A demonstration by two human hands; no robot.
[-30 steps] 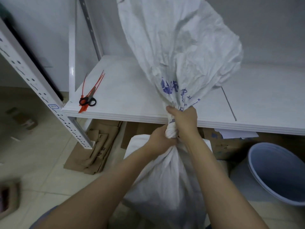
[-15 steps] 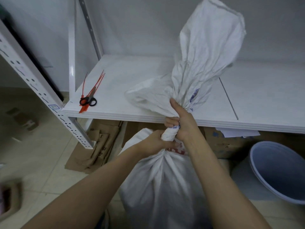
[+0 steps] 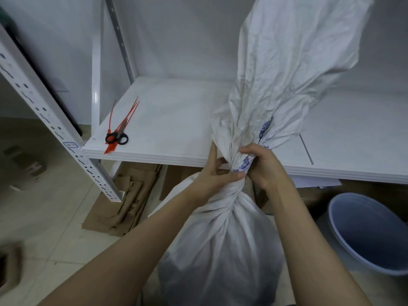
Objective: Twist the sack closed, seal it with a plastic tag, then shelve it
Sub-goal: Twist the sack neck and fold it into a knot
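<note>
The white woven sack [image 3: 220, 250] is seen upright in front of the shelf [image 3: 176, 120], with its filled body at 6 o'clock in the view and its base cut off by the bottom edge. Its neck is gathered into a twist just before the shelf's front edge. The twist is held by both hands. The left hand [image 3: 209, 175] is wrapped round it from 9 o'clock, with the thumb laid across the front. The right hand [image 3: 265, 166] is closed on it from 3 o'clock, its fingers [image 3: 249, 149] curled over the gathered cloth where blue print shows. Above the grip, the loose mouth of the sack is fanned upward toward 1 o'clock, over the shelf board and past the top edge of the view. The red plastic tags [image 3: 127, 113] are laid on the shelf at 9 o'clock from the hands, well apart from them, near the board's left front corner. One tag end reaches the front edge, and black-handled scissors [image 3: 118, 138] are laid across them. Bare board is seen between the tags and the sack, and more at 3 o'clock beyond a seam in the board. A perforated white upright [image 3: 50, 120] is set at the left corner. Flattened cardboard [image 3: 123, 202] is stacked under the shelf at 8 o'clock. A blue bucket [image 3: 364, 228] is stood on the floor [image 3: 44, 206] at 4 o'clock, near the right forearm but apart from the sack.
</note>
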